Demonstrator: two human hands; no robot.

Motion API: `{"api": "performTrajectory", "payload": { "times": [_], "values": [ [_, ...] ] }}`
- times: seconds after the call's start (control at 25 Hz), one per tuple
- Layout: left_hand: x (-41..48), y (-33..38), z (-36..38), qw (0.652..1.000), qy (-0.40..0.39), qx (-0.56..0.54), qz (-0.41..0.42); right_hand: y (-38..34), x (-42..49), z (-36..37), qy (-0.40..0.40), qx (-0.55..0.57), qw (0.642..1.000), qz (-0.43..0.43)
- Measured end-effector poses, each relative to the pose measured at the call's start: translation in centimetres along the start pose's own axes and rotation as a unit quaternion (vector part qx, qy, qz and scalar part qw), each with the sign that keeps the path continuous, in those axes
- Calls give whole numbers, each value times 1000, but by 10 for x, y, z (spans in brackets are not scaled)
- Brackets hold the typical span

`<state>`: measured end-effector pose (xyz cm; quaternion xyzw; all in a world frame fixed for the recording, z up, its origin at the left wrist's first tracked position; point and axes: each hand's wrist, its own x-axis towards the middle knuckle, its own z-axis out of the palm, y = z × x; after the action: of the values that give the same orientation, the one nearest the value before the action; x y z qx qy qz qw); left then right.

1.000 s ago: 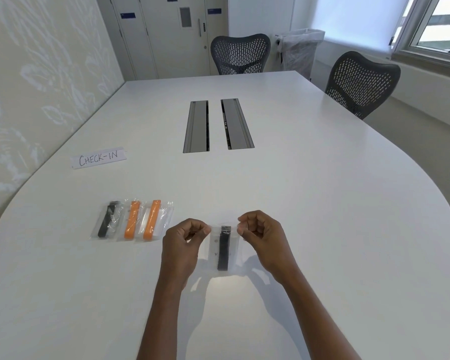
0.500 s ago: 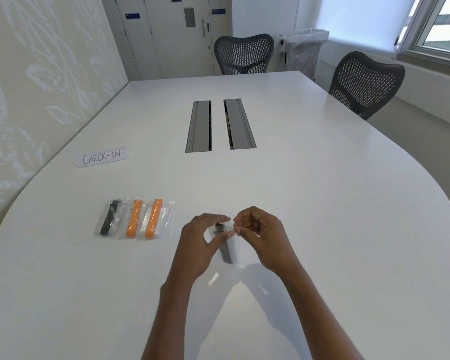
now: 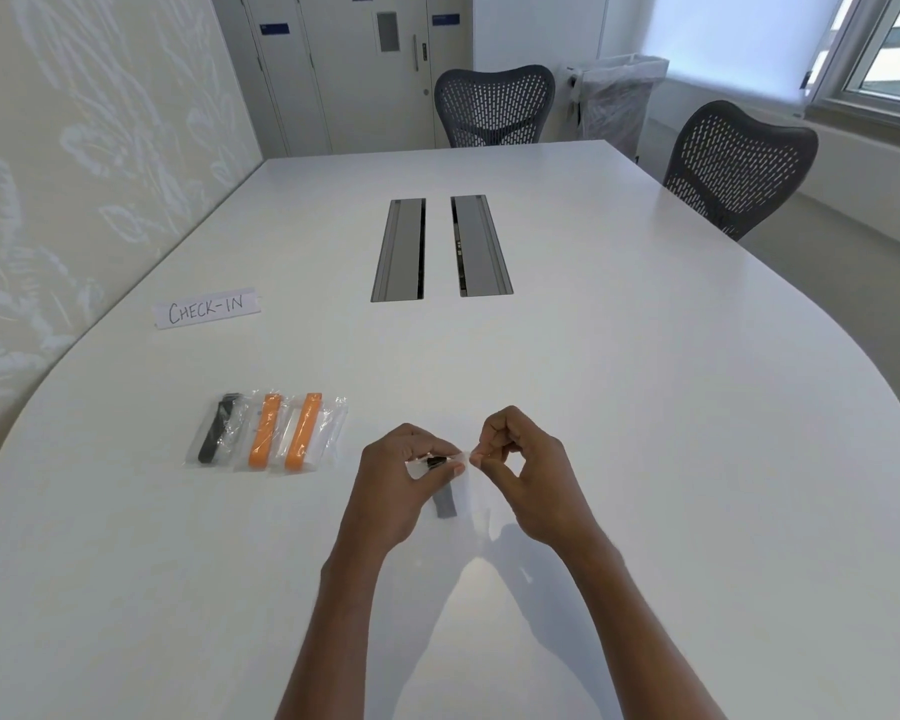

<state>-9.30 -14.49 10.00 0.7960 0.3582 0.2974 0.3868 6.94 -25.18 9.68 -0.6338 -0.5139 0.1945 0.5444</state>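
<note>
Head view: my left hand [image 3: 401,475] and right hand [image 3: 520,470] meet just above the desk [image 3: 645,407], both pinching the top edge of a clear pouch [image 3: 476,493]. The left-hand fingers curl round the upper end of the pouch, where the tip of the black strap [image 3: 445,504] shows between them. The right hand nips the pouch's other top corner between thumb and fingertips. The rest of the pouch hangs down between my wrists, the strap inside it.

I judge I am at the opening step: the mouth is gripped on both sides for pulling apart, but the strap is not out yet, and I cannot tell whether the seal has parted.

To the left of my left hand and a little beyond it, three more packets lie side by side on the desk: a black-strap packet [image 3: 214,428], a middle orange-strap packet [image 3: 264,431] and a near orange-strap packet [image 3: 302,431]. All look unopened, so most of the work is left. Farther off on that side lies a CHECK-IN label [image 3: 206,309].
</note>
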Motion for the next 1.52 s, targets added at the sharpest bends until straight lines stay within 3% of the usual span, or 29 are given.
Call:
{"api": "performTrajectory", "payload": {
  "times": [0.44,0.64,0.84,1.04,1.16,1.28,1.4,1.52],
  "values": [
    [-4,8,16,999,31,-2,-14,11,-1,-8,-57,-68,995,-50],
    [-13,15,20,999,42,23,-13,11,-4,-10,-44,-55,995,-74],
    [-18,9,13,996,69,46,16,14,-7,1,-58,-16,998,-37],
    [-13,1,0,998,53,13,34,27,-3,20,-156,-32,987,28],
    [-8,-7,-17,998,47,8,43,32,2,48,-111,-2,992,64],
    [-8,-22,-35,990,140,-6,36,24,15,74,-69,30,992,102],
    [-14,-55,-57,971,236,-9,-23,11,34,103,-25,105,979,170],
    [-21,-97,-67,971,221,13,-86,12,62,136,7,140,965,222]
  ]
}}
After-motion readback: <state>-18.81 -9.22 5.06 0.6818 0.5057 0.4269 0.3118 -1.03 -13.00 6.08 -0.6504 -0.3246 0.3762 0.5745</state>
